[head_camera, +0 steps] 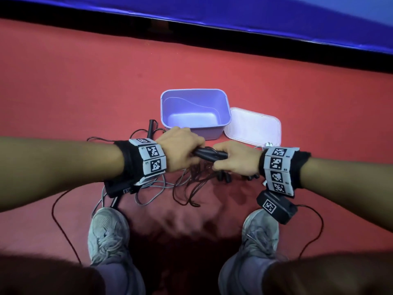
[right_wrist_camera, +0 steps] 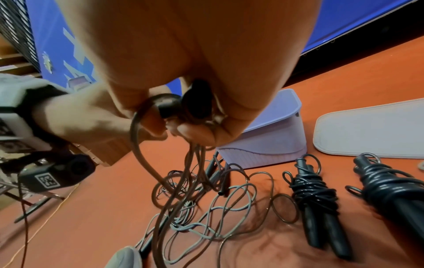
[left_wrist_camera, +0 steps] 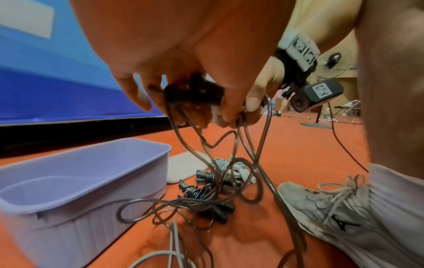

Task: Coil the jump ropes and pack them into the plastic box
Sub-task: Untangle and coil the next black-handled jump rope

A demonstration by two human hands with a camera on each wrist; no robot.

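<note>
Both hands meet over the red floor and grip one pair of black jump-rope handles (head_camera: 209, 155). My left hand (head_camera: 180, 147) curls round one end and my right hand (head_camera: 231, 158) round the other. In the left wrist view the handles (left_wrist_camera: 195, 90) sit in the fingers, with the brownish cord (left_wrist_camera: 229, 163) hanging in loose loops. The right wrist view shows the handle ends (right_wrist_camera: 195, 105) in my fist. The open purple plastic box (head_camera: 194, 90) stands just beyond the hands and holds nothing. Two coiled black ropes (right_wrist_camera: 314, 195) (right_wrist_camera: 385, 190) lie on the floor.
The pale lid (head_camera: 253, 126) lies flat to the right of the box. A loose grey rope (right_wrist_camera: 206, 226) and another black handle (head_camera: 151, 126) tangle on the floor under the hands. My two grey shoes (head_camera: 108, 233) (head_camera: 259, 233) stand close behind. A blue padded wall (head_camera: 212, 9) runs along the back.
</note>
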